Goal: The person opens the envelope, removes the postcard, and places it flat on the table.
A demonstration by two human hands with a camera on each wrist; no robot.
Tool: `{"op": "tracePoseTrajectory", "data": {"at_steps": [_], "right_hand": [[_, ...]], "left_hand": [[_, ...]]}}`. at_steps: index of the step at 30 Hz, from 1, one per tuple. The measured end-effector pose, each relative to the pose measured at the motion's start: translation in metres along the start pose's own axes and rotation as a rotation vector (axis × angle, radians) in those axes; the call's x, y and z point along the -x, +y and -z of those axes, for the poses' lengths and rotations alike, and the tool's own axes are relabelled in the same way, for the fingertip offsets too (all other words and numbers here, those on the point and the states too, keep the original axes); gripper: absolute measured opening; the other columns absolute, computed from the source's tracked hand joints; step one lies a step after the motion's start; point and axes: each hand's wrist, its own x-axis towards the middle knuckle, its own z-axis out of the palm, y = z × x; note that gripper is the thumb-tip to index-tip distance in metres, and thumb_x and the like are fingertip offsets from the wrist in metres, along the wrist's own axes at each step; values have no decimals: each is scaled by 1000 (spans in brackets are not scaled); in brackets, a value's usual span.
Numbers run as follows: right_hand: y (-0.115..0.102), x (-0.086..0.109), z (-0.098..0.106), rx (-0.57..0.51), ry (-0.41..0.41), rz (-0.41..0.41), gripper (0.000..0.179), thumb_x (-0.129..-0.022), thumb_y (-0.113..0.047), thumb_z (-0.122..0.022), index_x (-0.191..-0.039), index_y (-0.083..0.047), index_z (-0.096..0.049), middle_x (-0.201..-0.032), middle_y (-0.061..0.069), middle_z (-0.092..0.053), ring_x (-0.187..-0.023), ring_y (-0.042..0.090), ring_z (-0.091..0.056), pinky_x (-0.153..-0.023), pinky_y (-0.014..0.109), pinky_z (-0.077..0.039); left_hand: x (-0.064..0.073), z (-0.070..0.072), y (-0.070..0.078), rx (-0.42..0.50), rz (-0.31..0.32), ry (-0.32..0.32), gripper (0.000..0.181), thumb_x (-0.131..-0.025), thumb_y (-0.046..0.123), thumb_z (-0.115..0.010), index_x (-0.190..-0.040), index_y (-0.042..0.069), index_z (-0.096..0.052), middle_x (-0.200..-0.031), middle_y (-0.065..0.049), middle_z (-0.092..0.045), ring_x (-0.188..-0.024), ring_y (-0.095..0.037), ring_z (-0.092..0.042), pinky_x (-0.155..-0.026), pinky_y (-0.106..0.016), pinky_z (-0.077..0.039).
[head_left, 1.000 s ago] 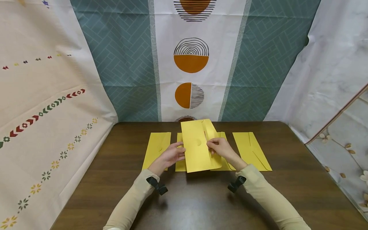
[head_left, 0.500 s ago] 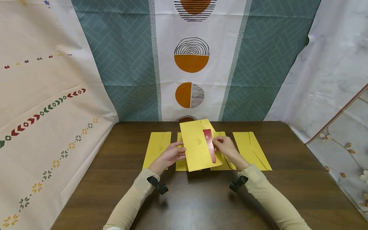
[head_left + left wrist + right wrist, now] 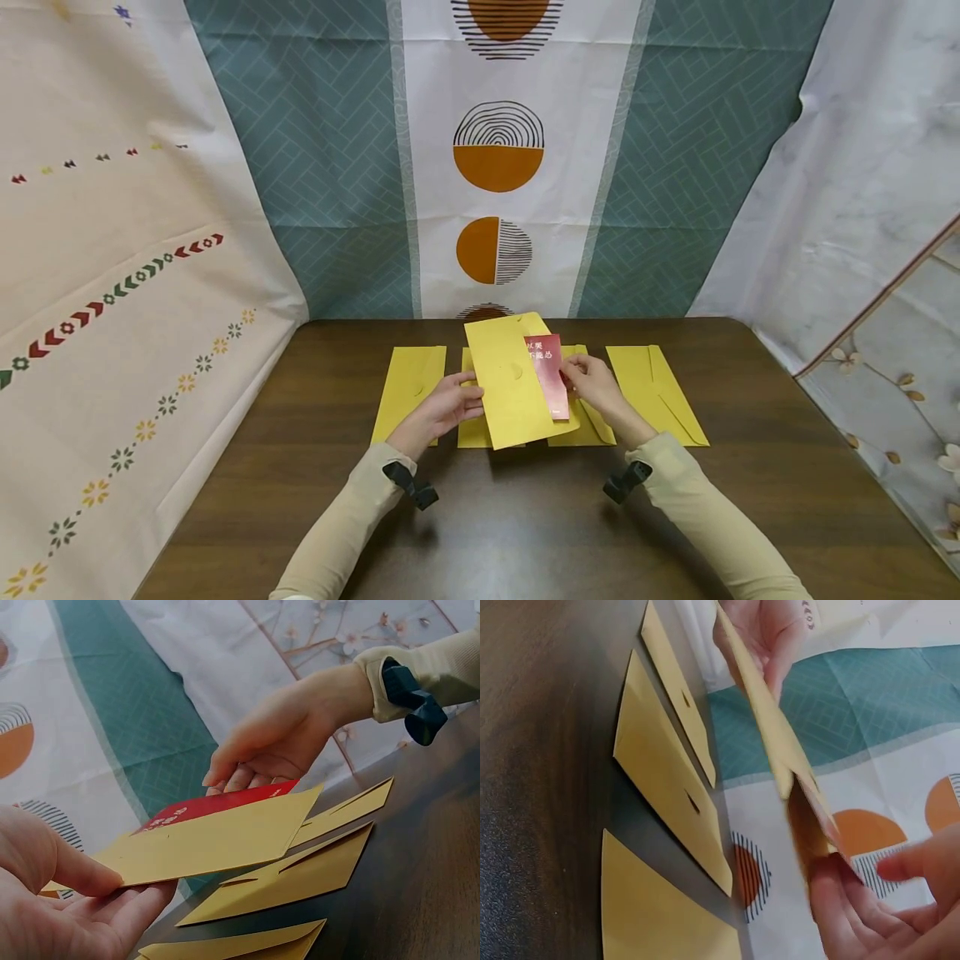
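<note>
A yellow envelope (image 3: pixel 504 400) is held up over the table with its opening facing right. My left hand (image 3: pixel 447 405) pinches its left edge, thumb on top and fingers underneath in the left wrist view. From the opening sticks out a red card (image 3: pixel 551 375) with white characters; its left part is hidden inside the envelope. My right hand (image 3: pixel 594 385) holds the card's right edge between thumb and fingers. In the right wrist view, fingers (image 3: pixel 840 892) of that hand reach into the envelope's mouth beside the card.
On the dark wooden table (image 3: pixel 495 517) several more yellow envelopes lie in a row, such as the left one (image 3: pixel 405 387) and the right one (image 3: pixel 654 396). The held envelope overlaps the middle ones. Patterned cloths (image 3: pixel 330 167) hang behind and at the sides.
The red card came into view at the envelope's opening and has slid further out to the right with my right hand. The left hand has stayed nearly in place on the envelope.
</note>
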Motion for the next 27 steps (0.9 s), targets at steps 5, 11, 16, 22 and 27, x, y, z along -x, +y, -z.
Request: {"op": "tracePoseTrajectory", "data": {"at_steps": [5, 11, 16, 22, 27], "right_hand": [[3, -2, 2, -50, -75, -11, 29, -96, -14, -58, -117, 6, -52, -103, 23, -68, -77, 16, -64, -75, 31, -59], [8, -3, 10, -86, -68, -13, 33, -97, -15, -58, -122, 5, -52, -112, 26, -66, -81, 17, -67, -77, 34, -59], [8, -5, 17, -97, -49, 4, 35, -99, -14, -54, -126, 6, -50, -110, 27, -66, -77, 15, -69, -73, 34, -59], [9, -4, 24, -131, 5, 16, 38, -101, -12, -49, -132, 8, -46, -109, 27, -63, -71, 11, -67, -67, 29, -59], [11, -4, 31, -119, 54, 6, 38, -101, -15, -47, -133, 7, -47, -115, 29, -60, -69, 9, -64, -64, 26, -57]], "left_hand": [[1, 0, 1, -4, 3, 6, 52, -97, 0, -48, -146, -5, -30, -95, -5, -66, -83, -14, -68, -84, -33, -56], [0, 1, -1, -8, 14, 1, 48, -97, -1, -47, -144, -6, -34, -99, -7, -67, -86, -15, -68, -86, -34, -56], [2, 2, -1, -18, 12, 27, 45, -97, -1, -46, -141, -5, -38, -116, -16, -64, -93, -18, -67, -94, -41, -52], [2, 2, 0, -30, 17, 51, 47, -97, 0, -48, -142, -6, -37, -118, -18, -63, -92, -18, -67, -94, -40, -52], [1, 3, -1, -39, 22, 82, 51, -97, 1, -48, -146, -6, -32, -127, -24, -59, -93, -18, -66, -97, -42, -50]]}}
